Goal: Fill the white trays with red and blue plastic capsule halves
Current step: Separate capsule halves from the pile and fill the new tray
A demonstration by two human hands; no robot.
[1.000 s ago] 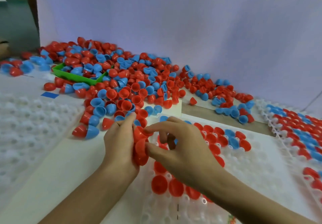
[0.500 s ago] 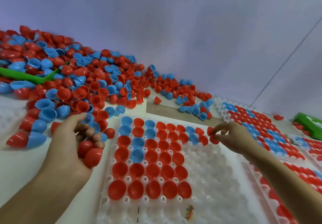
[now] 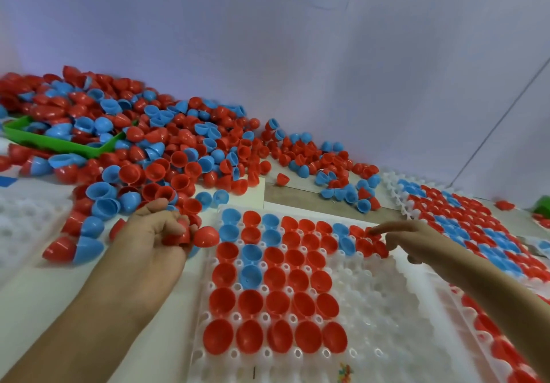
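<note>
Left hand (image 3: 154,242) sits at left edge of centre tray (image 3: 372,299), fingers curled round a clutch of red halves (image 3: 205,236); one red half sticks out toward the tray's left rim

Right hand (image 3: 416,242) over the tray's far right corner, index finger stretched out, tip touching a red half (image 3: 370,231) in the back row. Other fingers loosely bent; cannot tell whether they hold anything

Centre tray: left part filled, mostly red, some blue halves (image 3: 251,254) in the second column and along the far rows. Right part shows bare white cells

Second tray (image 3: 398,187) to the right, filled with red and blue

Loose pile (image 3: 166,156) of red and blue halves behind the left hand, spreading along the wall (image 3: 327,70). Green bin (image 3: 62,144) half buried in it at far left
</note>
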